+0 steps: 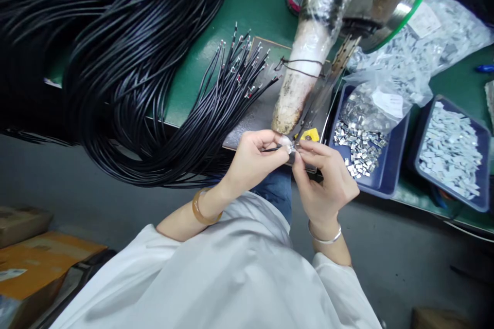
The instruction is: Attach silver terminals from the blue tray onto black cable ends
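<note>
My left hand (pixel 258 157) pinches the end of a black cable (pixel 271 149), with something white between the thumb and finger. Fingertip to fingertip with it, my right hand (pixel 323 170) is closed on a small silvery connector (pixel 293 148) at the cable's tip. Its exact shape is mostly covered by the fingers. Just beyond the fingertips, a yellow piece (pixel 309 135) sits below a metal soldering fixture (pixel 328 79). The mouth of a white, stained fume hose (pixel 291 97) hangs right above my left hand.
A big bundle of black cables (pixel 127 61) covers the left side, its stripped ends (pixel 241 69) on a grey board (pixel 247 123). To the right stand a blue tray (pixel 389 175) of metal shells and another blue tray (pixel 482 185) of white pieces. Behind are a green-rimmed solder spool (pixel 419 2) and plastic bags (pixel 443 31).
</note>
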Motion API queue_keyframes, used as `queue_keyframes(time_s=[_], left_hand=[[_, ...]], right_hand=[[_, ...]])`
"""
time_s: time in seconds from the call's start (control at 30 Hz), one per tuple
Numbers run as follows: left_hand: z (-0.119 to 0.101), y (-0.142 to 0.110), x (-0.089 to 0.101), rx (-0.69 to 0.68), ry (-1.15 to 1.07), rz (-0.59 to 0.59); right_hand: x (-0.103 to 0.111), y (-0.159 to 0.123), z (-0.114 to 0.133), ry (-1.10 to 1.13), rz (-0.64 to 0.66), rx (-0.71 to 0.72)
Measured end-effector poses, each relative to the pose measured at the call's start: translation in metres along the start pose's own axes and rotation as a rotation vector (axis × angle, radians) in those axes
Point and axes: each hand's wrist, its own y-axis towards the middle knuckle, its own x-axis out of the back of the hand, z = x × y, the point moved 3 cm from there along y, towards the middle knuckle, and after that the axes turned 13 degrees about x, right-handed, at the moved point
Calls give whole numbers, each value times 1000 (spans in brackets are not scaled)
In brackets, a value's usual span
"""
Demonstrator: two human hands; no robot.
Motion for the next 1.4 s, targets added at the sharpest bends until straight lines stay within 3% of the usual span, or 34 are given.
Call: queue_keyframes(time_s=[0.23,0.57,0.93,1.23,1.4], left_hand=[[1,-3,-2,-11,-17,-34],[2,-6,-1,-66,18,20],[-2,-10,-2,-272,168,-59],[4,-8,-1,-91,69,68],[3,-17,2,-151,58,86]], right_hand=[[0,1,-1,21,-2,-32],[1,-3,0,44,-12,-39],[-2,1,-1,14,-22,-35],[2,-5,5,-49,15,33],[5,-5,4,2,-62,-11]])
